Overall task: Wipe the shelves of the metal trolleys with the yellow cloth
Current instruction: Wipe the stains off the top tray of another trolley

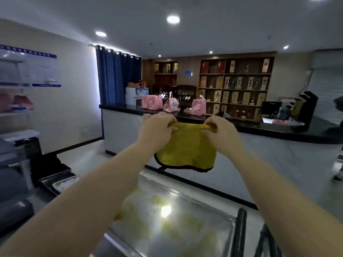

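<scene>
— What is nearest to you?
— The shelf point(194, 234), just below my forearms. It is shiny metal and it shows a yellow reflection.

— Where is the cloth?
— The cloth point(187, 151) hangs in the air above the far edge of the shelf and does not touch it. My left hand point(157, 128) pinches one top corner and my right hand point(220, 132) pinches the other. The fingers of both hands are curled tight on the bunched edge.

— How does it lie?
— The top edge runs left to right between my hands. The rest falls straight down, with the black hem lowest.

— Which hand is nearer to the shelf?
— They are almost level, so neither one. I think the cloth must come down and toward me to reach the metal.

— And beyond the shelf?
— A dark counter point(269, 129) with pink bags point(199, 108), well apart.
</scene>
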